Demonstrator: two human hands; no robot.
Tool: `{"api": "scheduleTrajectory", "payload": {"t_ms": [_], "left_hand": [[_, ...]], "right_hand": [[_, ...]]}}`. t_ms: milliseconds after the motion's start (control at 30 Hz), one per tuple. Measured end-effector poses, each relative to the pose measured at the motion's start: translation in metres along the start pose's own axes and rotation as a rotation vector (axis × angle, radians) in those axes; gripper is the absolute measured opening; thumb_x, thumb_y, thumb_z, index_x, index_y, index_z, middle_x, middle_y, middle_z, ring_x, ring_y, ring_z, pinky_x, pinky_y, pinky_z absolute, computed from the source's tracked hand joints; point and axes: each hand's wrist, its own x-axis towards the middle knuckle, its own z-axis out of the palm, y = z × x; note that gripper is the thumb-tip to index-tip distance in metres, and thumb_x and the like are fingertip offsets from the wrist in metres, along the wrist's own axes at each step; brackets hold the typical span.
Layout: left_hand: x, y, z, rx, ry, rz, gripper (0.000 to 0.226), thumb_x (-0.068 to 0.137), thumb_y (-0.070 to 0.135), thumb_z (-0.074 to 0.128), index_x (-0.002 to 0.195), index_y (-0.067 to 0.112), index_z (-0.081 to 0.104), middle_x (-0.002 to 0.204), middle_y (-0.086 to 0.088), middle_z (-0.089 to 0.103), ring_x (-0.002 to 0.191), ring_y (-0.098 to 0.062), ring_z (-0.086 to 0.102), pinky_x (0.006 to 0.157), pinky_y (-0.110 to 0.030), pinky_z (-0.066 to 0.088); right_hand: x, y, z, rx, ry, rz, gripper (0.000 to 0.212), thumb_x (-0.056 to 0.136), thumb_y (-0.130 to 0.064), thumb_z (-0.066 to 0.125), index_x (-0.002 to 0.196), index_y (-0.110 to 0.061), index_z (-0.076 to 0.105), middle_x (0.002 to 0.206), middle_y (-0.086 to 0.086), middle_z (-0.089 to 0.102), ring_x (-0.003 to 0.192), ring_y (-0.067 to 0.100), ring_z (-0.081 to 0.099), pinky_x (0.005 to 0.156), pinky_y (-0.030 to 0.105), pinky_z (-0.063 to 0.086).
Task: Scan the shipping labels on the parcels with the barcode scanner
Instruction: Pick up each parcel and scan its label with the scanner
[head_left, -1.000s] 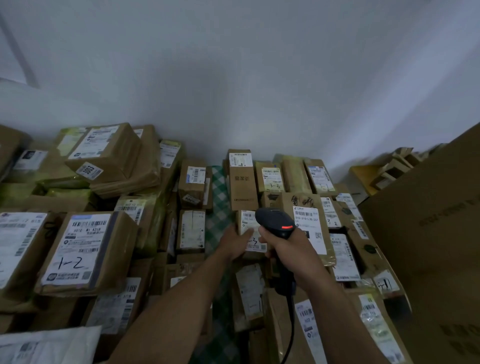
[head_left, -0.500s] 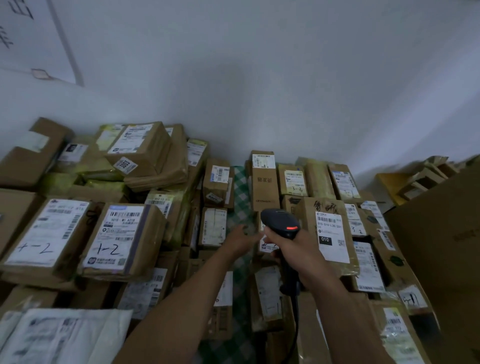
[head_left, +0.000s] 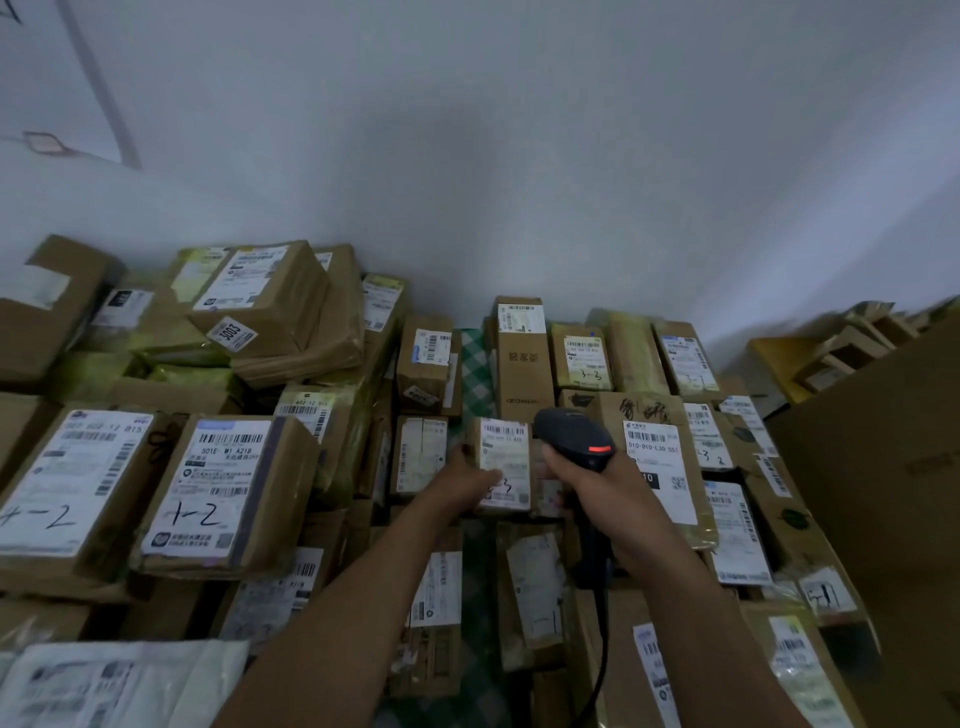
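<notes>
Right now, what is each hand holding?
Left hand: holds a small parcel.
Right hand: grips the scanner.

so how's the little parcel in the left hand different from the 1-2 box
The parcel is narrow and slim; the 1-2 box looks much bulkier. The left hand grips the parcel beside the scanner; the 1-2 box lies untouched on the pile. The box's handwritten mark reads clearly; the parcel's is partly hidden by the hand. Both are brown cardboard with a white barcode label.
</notes>
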Motion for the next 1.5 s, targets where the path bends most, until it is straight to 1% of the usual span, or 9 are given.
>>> {"api": "scheduleTrajectory", "payload": {"t_ms": [167, 300, 500, 600, 700, 800, 900, 1300, 1500], "left_hand": [[-0.006, 0.013, 0.011, 0.183, 0.029, 0.063, 0.035, 0.104, 0.018, 0.055, 0.138, 0.021, 0.058, 0.131, -0.001, 0.067, 0.104, -0.014, 0.064, 0.081, -0.026, 0.053], [0.025, 0.004, 0.011, 0.393, 0.118, 0.031, 0.047, 0.086, 0.025, 0.061, 0.133, 0.019, 0.061, 0.131, -0.006, 0.068, 0.113, -0.024, 0.066, 0.099, -0.041, 0.055], [0.009, 0.006, 0.011, 0.642, 0.133, 0.156, 0.042, 0.093, 0.019, 0.069, 0.135, 0.019, 0.061, 0.137, -0.005, 0.064, 0.123, -0.025, 0.060, 0.097, -0.030, 0.046], [0.007, 0.009, -0.004, 0.580, 0.373, 0.218, 0.033, 0.097, 0.028, 0.065, 0.127, 0.015, 0.058, 0.131, -0.006, 0.064, 0.114, -0.027, 0.061, 0.094, -0.037, 0.051], [0.013, 0.004, -0.026, 0.636, 0.607, 0.193, 0.061, 0.093, 0.031, 0.067, 0.147, 0.016, 0.044, 0.153, -0.013, 0.042, 0.139, -0.034, 0.041, 0.114, -0.047, 0.039], [0.016, -0.003, -0.037, 0.740, 0.457, -0.047, 0.098, 0.088, 0.032, 0.073, 0.162, 0.016, 0.010, 0.167, -0.023, 0.004, 0.154, -0.041, 0.008, 0.123, -0.050, 0.021], [0.014, -0.002, -0.029, 0.736, 0.435, -0.099, 0.113, 0.087, 0.029, 0.076, 0.162, 0.021, -0.008, 0.166, -0.025, -0.007, 0.154, -0.044, 0.002, 0.123, -0.053, 0.018], [-0.057, 0.018, -0.034, 0.203, 0.674, 0.245, 0.122, 0.057, 0.044, 0.095, 0.155, 0.024, 0.026, 0.152, -0.005, 0.042, 0.142, -0.029, 0.041, 0.114, -0.056, 0.041], [-0.132, 0.017, -0.016, -0.026, 0.505, 0.475, 0.090, 0.055, 0.039, 0.093, 0.135, 0.046, 0.051, 0.127, 0.015, 0.061, 0.117, -0.006, 0.061, 0.094, -0.043, 0.059]], "right_hand": [[0.005, -0.004, 0.003, -0.007, -0.017, 0.012, 0.011, 0.093, -0.027, 0.076, 0.104, -0.027, 0.071, 0.092, 0.003, 0.080, 0.073, 0.019, 0.067, 0.067, 0.031, 0.058], [0.009, 0.000, 0.002, -0.016, -0.004, 0.023, 0.011, 0.093, -0.027, 0.076, 0.103, -0.024, 0.072, 0.092, 0.012, 0.077, 0.064, 0.015, 0.064, 0.061, 0.027, 0.054], [0.020, 0.004, 0.013, -0.002, -0.018, 0.053, 0.022, 0.092, -0.033, 0.077, 0.112, -0.027, 0.072, 0.090, -0.002, 0.080, 0.076, 0.017, 0.068, 0.069, 0.031, 0.058], [0.025, 0.003, 0.023, -0.003, -0.059, 0.060, 0.021, 0.093, -0.033, 0.076, 0.113, -0.028, 0.071, 0.093, 0.000, 0.079, 0.072, 0.014, 0.067, 0.068, 0.030, 0.057], [0.028, 0.005, 0.028, -0.021, -0.087, 0.077, 0.021, 0.094, -0.034, 0.076, 0.113, -0.028, 0.070, 0.096, 0.001, 0.079, 0.067, 0.010, 0.065, 0.065, 0.026, 0.055], [0.028, 0.007, 0.030, -0.027, -0.098, 0.088, 0.020, 0.094, -0.032, 0.075, 0.113, -0.028, 0.069, 0.097, 0.001, 0.078, 0.067, 0.008, 0.065, 0.063, 0.024, 0.054], [0.028, 0.009, 0.031, -0.033, -0.112, 0.089, 0.019, 0.095, -0.032, 0.074, 0.113, -0.029, 0.068, 0.100, 0.002, 0.078, 0.070, 0.009, 0.065, 0.067, 0.025, 0.055], [0.027, 0.008, 0.031, 0.009, -0.077, 0.078, 0.028, 0.092, -0.033, 0.077, 0.117, -0.024, 0.070, 0.095, -0.002, 0.080, 0.081, 0.018, 0.075, 0.064, 0.025, 0.056], [-0.005, 0.000, 0.040, 0.017, 0.016, -0.047, 0.033, 0.091, -0.036, 0.078, 0.122, -0.032, 0.066, 0.103, -0.005, 0.075, 0.086, 0.008, 0.071, 0.066, 0.025, 0.051]]}}
